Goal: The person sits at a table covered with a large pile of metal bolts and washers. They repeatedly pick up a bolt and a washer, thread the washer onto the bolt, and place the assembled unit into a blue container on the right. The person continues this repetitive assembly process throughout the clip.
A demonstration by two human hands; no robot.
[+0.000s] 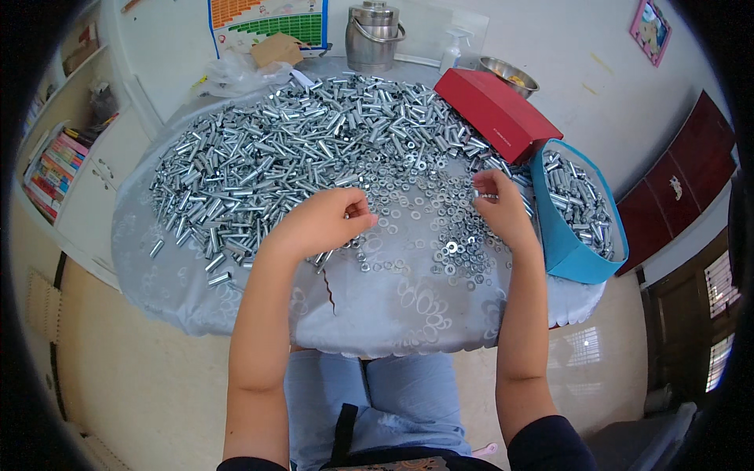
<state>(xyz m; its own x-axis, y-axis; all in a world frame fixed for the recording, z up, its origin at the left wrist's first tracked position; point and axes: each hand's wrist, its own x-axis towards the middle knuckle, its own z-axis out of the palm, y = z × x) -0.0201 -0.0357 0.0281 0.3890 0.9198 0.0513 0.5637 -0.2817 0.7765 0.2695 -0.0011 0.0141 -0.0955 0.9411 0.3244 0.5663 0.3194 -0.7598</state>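
Observation:
A wide heap of shiny metal sleeves (290, 133) covers the far and left side of the table. Washers and nuts (463, 235) lie scattered over the cloth between my hands. My left hand (322, 224) is at the heap's near edge, its fingers curled in toward the thumb; what they hold, if anything, is hidden. Across the washers, my right hand (503, 212) is closed in a pinch, close to the blue bin. A small metallic glint shows at its fingertips, too small to name.
A blue fabric bin (577, 255) full of assembled metal pieces stands at the right edge beside a red box (503, 114). Behind the heap are a steel pot (373, 43), a spray bottle (452, 51), a metal bowl (510, 74) and a plastic bag (243, 74). A dark twisted strip (329, 294) lies near the front.

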